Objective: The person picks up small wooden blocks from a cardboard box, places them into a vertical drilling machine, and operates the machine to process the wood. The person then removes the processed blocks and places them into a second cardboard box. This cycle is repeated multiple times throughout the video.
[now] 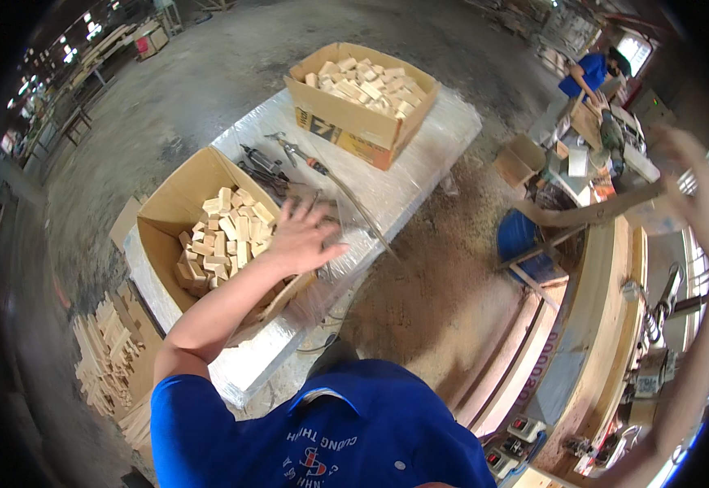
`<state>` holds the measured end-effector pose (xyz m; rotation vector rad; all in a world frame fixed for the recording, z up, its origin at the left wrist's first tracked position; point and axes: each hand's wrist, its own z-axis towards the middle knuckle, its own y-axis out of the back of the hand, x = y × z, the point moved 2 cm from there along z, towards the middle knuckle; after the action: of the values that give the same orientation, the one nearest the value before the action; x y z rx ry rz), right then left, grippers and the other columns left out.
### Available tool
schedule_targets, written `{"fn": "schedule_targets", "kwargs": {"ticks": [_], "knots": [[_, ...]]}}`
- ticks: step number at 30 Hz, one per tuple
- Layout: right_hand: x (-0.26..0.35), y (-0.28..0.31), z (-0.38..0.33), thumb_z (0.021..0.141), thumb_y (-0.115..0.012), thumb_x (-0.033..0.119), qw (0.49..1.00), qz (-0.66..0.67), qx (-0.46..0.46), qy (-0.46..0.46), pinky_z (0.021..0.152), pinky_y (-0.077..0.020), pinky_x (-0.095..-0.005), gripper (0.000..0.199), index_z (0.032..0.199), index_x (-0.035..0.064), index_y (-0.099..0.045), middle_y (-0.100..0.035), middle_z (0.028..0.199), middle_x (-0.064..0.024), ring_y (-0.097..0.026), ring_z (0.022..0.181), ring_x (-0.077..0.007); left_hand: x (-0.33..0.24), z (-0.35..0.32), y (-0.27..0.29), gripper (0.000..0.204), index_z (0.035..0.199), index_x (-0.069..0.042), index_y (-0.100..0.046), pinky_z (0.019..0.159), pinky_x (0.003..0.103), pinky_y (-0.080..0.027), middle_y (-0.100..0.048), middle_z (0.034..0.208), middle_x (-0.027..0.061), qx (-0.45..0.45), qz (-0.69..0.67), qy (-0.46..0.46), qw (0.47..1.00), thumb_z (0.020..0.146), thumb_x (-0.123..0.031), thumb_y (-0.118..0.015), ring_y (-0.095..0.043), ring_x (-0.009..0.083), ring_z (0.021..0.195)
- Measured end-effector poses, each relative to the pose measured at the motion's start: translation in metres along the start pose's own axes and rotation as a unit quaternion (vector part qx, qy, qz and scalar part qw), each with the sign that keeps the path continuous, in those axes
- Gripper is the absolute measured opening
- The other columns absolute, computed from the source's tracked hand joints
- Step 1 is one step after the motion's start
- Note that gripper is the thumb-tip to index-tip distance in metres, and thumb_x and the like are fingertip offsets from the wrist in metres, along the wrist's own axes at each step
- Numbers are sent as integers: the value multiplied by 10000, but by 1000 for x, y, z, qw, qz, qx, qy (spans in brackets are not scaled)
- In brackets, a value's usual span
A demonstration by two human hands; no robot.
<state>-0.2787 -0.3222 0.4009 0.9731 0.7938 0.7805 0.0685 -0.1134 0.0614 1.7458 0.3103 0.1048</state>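
Note:
My left hand (309,233) is stretched out with its fingers spread, holding nothing. It hovers over the right edge of an open cardboard box (174,191) filled with small wooden blocks (228,232). Just beyond its fingers, power tools (263,165) and a tool with a hose (297,152) lie on the plastic-wrapped table (362,191). My right hand (690,167) is raised at the far right, blurred by motion. Near it is the end of a curved wooden bar (594,213); whether the fingers grip the bar cannot be made out.
A second cardboard box (346,122) of wooden blocks stands at the table's far end. Thin wooden sticks (106,358) are stacked at lower left. A blue drum (525,244) and a wooden-edged bench (598,325) are on my right. Beyond, a person in blue (586,77) works.

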Motion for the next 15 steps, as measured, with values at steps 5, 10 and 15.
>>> {"fn": "schedule_targets", "kwargs": {"ticks": [5, 10, 15], "knots": [[108, -219, 112, 742, -619, 110, 969, 150, 99, 169, 819, -479, -359, 390, 1128, 55, -609, -625, 1022, -149, -601, 945, -294, 1, 10, -16, 522, 1162, -210, -619, 999, 479, -231, -596, 1182, 58, -40, -12, 1, 999, 871, -544, -344, -476, 224, 1165], [225, -410, 184, 770, -613, 225, 894, 398, 193, 71, 699, -489, -375, 364, 1086, 45, -617, -626, 846, -168, -616, 754, -282, 0, 6, -17, 385, 906, -135, -674, 974, 429, -260, -642, 880, 67, -133, -94, -23, 986, 818, -471, -509, -541, 224, 974], [313, -516, 227, 734, -608, 167, 951, 294, 94, 0, 768, -479, -397, 254, 951, 36, -627, -618, 927, -161, -605, 877, -318, 2, 8, -18, 392, 909, -109, -650, 1004, 426, -244, -617, 857, 70, -125, -117, -7, 985, 824, -463, -505, -528, 223, 990]]}}
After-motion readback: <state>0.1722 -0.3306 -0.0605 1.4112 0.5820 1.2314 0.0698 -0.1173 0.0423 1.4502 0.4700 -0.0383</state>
